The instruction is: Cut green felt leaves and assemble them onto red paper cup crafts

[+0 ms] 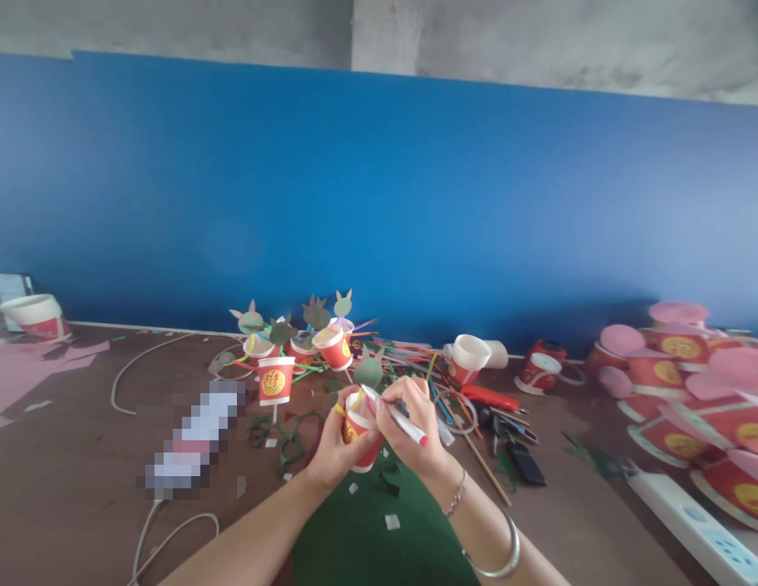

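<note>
My left hand (pixel 333 456) is wrapped round a red and white paper cup (pixel 361 419) with a yellow emblem. Above the cup's rim stands a green paper animal head (pixel 370 370) with pointed ears. My right hand (pixel 415 419) grips a white marker pen (pixel 409 427) with a red end, its other end close to the top of the cup. The pen's tip is too small to make out. Beyond my left hand are several similar cups, among them a red paper cup (pixel 275 381) and a tilted red cup (pixel 333 348), with paper heads and coloured pipe cleaners.
Green paper (pixel 384 553) lies under my hands. On the left are a pixelated phone-like object (pixel 199 431) with a cable and pink paper (pixel 24 378). To the right are stacked white cups (pixel 470 356), scissors (pixel 525 435), a power strip (pixel 699 521) and pink-and-red cup crafts (pixel 659 374).
</note>
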The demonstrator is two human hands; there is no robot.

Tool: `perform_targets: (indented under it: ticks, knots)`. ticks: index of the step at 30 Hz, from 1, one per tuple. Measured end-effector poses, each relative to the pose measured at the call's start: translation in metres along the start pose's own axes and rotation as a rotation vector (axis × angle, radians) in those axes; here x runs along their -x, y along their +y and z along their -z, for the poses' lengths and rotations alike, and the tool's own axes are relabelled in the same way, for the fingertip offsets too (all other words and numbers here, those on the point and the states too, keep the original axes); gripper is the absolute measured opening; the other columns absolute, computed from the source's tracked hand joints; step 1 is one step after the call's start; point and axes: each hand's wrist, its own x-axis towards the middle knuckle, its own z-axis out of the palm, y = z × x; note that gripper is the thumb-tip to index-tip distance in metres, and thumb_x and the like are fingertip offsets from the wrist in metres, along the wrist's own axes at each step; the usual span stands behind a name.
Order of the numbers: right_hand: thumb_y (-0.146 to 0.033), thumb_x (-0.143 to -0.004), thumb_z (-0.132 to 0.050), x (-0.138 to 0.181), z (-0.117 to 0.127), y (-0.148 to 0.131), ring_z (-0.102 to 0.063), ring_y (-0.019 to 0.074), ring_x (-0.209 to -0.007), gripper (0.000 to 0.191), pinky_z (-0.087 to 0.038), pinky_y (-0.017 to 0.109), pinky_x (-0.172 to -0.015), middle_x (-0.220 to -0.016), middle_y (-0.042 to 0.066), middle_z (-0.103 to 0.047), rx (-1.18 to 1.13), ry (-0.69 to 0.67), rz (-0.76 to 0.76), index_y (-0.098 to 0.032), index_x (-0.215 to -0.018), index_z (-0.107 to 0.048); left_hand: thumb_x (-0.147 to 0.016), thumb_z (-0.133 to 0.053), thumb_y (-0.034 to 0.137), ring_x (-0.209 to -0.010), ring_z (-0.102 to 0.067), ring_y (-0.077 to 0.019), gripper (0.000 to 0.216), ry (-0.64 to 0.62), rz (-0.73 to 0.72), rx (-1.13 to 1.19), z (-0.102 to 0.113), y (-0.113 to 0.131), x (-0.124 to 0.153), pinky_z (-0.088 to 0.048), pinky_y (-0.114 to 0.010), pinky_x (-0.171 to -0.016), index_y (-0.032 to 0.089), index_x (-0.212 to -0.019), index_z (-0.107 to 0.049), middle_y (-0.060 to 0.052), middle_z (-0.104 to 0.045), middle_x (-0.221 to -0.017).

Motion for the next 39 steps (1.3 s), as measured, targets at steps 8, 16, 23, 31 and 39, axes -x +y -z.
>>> perform_targets:
  ticks: [8,16,23,31,39]
  knots:
    - [-0.013,-0.076,-0.049,-0.0022,0.0036,-0.0070,-0.049,0.0135,-0.062,0.013,-0.035,0.032,-0.069,-0.064,-0.003,-0.053,-0.011,0.045,0.032,-0.022,-0.069,-0.043,-0.067,-0.073,0.033,-0.094,-0.056,-0.0205,0.058,0.000,-0.001,0.036,-0.0010,0.0017,-0.0004,-0.043,-0.032,-0.085,0.023,-0.116,-0.043,-0.003,-0.057,-0.104]
    - [-0.016,-0.077,-0.050,-0.0023,0.0026,-0.0077,-0.050,0.0144,-0.065,0.011,-0.036,0.033,-0.071,-0.065,-0.003,-0.055,0.007,0.006,0.004,-0.022,-0.069,-0.045,-0.066,-0.074,0.034,-0.100,-0.055,-0.0239,0.060,0.011,0.009,0.014,-0.0006,0.0011,0.0007,-0.042,-0.034,-0.088,0.022,-0.117,-0.043,-0.006,-0.057,-0.109]
    - [-0.017,-0.078,-0.051,-0.0004,0.0014,-0.0038,-0.051,0.0153,-0.067,0.011,-0.036,0.034,-0.072,-0.066,-0.002,-0.056,0.008,-0.009,-0.010,-0.022,-0.070,-0.045,-0.065,-0.074,0.034,-0.100,-0.055,-0.0256,0.061,0.013,0.002,0.014,-0.0004,0.0000,0.0004,-0.042,-0.037,-0.088,0.021,-0.117,-0.044,-0.007,-0.057,-0.108]
    - [-0.018,-0.078,-0.051,-0.0003,0.0010,-0.0028,-0.052,0.0150,-0.066,0.010,-0.036,0.034,-0.072,-0.066,-0.003,-0.056,0.000,-0.013,-0.005,-0.022,-0.070,-0.046,-0.068,-0.072,0.033,-0.101,-0.055,-0.0259,0.060,0.006,-0.012,-0.001,-0.0001,-0.0011,0.0000,-0.042,-0.038,-0.089,0.020,-0.118,-0.043,-0.008,-0.056,-0.110]
    - [-0.019,-0.078,-0.051,-0.0012,0.0014,-0.0039,-0.051,0.0149,-0.065,0.011,-0.036,0.034,-0.071,-0.065,-0.003,-0.055,0.009,-0.013,-0.003,-0.022,-0.069,-0.045,-0.067,-0.073,0.034,-0.101,-0.055,-0.0254,0.061,0.011,-0.018,-0.009,0.0009,-0.0024,-0.0002,-0.042,-0.036,-0.088,0.021,-0.118,-0.043,-0.007,-0.056,-0.110]
